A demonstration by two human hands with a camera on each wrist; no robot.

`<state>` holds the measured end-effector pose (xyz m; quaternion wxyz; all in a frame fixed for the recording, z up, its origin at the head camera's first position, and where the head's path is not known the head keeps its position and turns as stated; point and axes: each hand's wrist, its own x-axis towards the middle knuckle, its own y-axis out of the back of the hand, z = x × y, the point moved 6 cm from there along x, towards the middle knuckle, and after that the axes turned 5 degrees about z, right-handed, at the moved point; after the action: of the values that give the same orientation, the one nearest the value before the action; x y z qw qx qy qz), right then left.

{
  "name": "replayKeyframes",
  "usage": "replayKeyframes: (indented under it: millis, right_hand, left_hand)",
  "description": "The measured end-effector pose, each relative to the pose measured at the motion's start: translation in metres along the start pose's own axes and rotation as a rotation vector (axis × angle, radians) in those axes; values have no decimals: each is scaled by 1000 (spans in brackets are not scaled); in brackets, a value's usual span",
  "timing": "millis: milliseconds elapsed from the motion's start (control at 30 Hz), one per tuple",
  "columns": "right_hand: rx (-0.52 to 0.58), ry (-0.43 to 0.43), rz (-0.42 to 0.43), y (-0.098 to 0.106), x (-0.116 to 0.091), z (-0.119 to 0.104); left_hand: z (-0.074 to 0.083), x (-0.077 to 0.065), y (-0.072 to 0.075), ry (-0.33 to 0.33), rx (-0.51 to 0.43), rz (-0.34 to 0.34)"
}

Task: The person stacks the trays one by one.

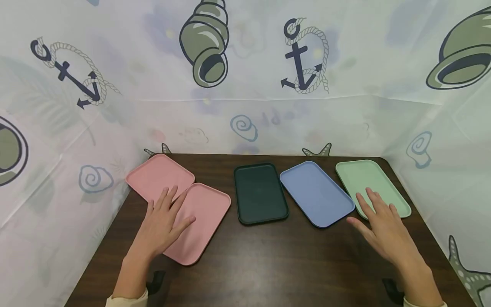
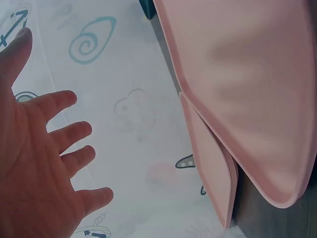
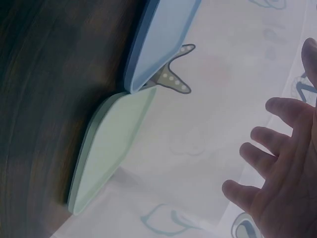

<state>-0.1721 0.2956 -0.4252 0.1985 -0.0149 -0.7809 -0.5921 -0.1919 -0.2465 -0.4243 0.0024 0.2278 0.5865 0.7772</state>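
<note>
My left hand (image 1: pixel 159 228) is held above two pink trays with its fingers spread, holding nothing. The rear pink tray (image 1: pixel 159 174) lies at the table's far left corner, and the front pink tray (image 1: pixel 203 213) meets or overlaps its edge. On the other side, my right hand (image 1: pixel 389 234) hovers with spread fingers by the near end of a pale green tray (image 1: pixel 368 177), part of which it hides. Both wrist views show the left palm (image 2: pixel 39 158) and right palm (image 3: pixel 287 178) bare and apart from the trays.
Between the hands lie a dark green tray (image 1: pixel 261 194) and a slanted blue tray (image 1: pixel 316 194), whose corner comes up against the pale green one. All rest on a dark brown wooden table (image 1: pixel 261 264). A sea-patterned cloth (image 1: pixel 261 76) hangs behind and along both sides.
</note>
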Motion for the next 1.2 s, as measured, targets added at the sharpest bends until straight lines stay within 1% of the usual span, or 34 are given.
replayKeyframes:
  millis: [167, 367, 467, 533, 600, 667, 733, 800, 833, 900, 933, 1000, 1133, 1200]
  right_hand:
    - [0, -13, -1, 2, 3, 0]
    - [7, 5, 25, 4, 8, -5]
    - [15, 14, 35, 5, 11, -9]
    - [26, 10, 36, 5, 14, -13]
    - [48, -6, 40, 5, 17, -18]
    - [85, -34, 42, 4, 20, -23]
    - [134, -74, 44, 0, 23, -29]
    - [210, -121, 39, -7, 28, -34]
    - [245, -146, 31, -12, 30, -37]
    - [313, -187, 10, -24, 36, -43]
    - [350, -208, -4, -30, 39, -46]
    - [423, -244, -51, -45, 45, -53]
    - [543, -301, -142, -77, 55, -65]
    - [582, -326, -177, -92, 59, -71]
  left_hand:
    - [0, 3, 1, -9, 2, 17]
    - [-1, 3, 0, 2, -11, 9]
    - [2, 3, -2, -17, -11, 13]
    - [7, 4, -3, -42, -3, 35]
    - [14, 5, -3, -64, 7, 72]
    - [22, 7, -3, -67, 15, 119]
    - [31, 9, -5, -45, -6, 156]
    - [40, 11, -10, 5, -44, 172]
    - [44, 12, -13, 36, -72, 168]
    - [53, 13, -23, 106, -131, 135]
    - [57, 13, -30, 144, -165, 108]
    - [65, 14, -44, 200, -218, 39]
    - [79, 18, -72, 255, -308, -91]
    - [85, 20, -84, 268, -330, -134]
